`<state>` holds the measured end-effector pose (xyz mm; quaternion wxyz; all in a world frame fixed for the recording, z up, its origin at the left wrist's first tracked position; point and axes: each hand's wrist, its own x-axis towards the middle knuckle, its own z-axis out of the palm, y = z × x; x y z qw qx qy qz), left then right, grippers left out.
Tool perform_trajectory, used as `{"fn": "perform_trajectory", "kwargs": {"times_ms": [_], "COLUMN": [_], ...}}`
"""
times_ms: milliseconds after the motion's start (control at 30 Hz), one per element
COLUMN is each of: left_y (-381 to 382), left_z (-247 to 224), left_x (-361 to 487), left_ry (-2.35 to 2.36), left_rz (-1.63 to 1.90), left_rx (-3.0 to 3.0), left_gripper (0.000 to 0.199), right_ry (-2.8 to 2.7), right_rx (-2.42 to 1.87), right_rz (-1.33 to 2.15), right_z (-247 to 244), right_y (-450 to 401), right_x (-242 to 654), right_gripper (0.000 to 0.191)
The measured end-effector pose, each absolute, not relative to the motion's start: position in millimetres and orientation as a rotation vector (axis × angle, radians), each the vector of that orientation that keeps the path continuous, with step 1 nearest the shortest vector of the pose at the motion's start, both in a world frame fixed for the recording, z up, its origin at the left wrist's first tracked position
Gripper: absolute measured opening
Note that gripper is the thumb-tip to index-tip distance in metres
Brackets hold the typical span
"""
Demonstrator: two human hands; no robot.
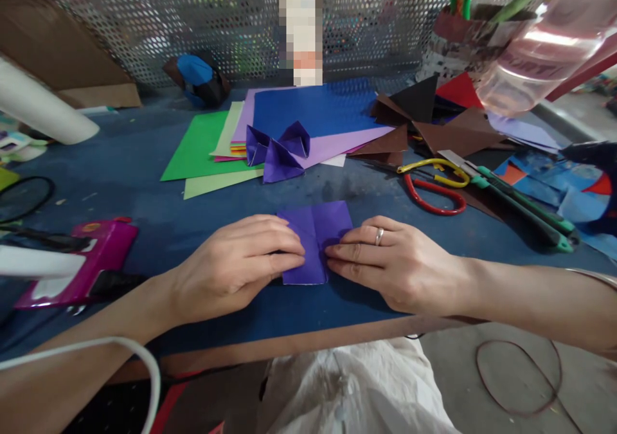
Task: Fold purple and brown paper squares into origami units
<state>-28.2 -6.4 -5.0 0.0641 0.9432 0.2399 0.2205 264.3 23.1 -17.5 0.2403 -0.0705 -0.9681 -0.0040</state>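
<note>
A folded sheet of purple paper lies near the front edge of the blue tabletop, with creases running across it. My left hand grips its left side, fingers together over the edge and the thumb hidden. On the right side, my right hand, with a ring on one finger, has its fingertips pressed on the paper; its thumb is hidden too. Beyond them stands a folded purple paper shape with several open points, partly over a stack of coloured paper whose top sheet is blue.
To the right lie scissors with yellow and red handles, a green and black utility knife and brown paper pieces. A clear bottle stands behind. A magenta object and a white roll are at the left.
</note>
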Motion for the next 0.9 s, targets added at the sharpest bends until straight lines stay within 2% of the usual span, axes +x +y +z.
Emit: {"fn": "perform_trajectory", "kwargs": {"times_ms": [333, 467, 733, 900], "left_y": [-8, -12, -15, -14], "left_z": [1, 2, -3, -2], "left_x": [-7, 2, 15, 18], "left_ry": [0.868, 1.032, 1.334, 1.368], "left_rz": [0.652, 0.731, 0.708, 0.642], "left_rx": [2.41, 2.326, 2.24, 2.22], "left_gripper": [0.022, 0.005, 0.015, 0.017], "right_ry": [-2.708, -2.699, -2.684, -2.711], "right_rx": [-0.051, -0.054, -0.041, -0.052], "right_rz": [0.068, 0.087, 0.107, 0.096], "right_z": [-15, -14, -13, -13], "right_y": [25, 24, 24, 24], "right_x": [267, 265, 263, 265], "right_gripper": [0.036, 0.037, 0.036, 0.037]}}
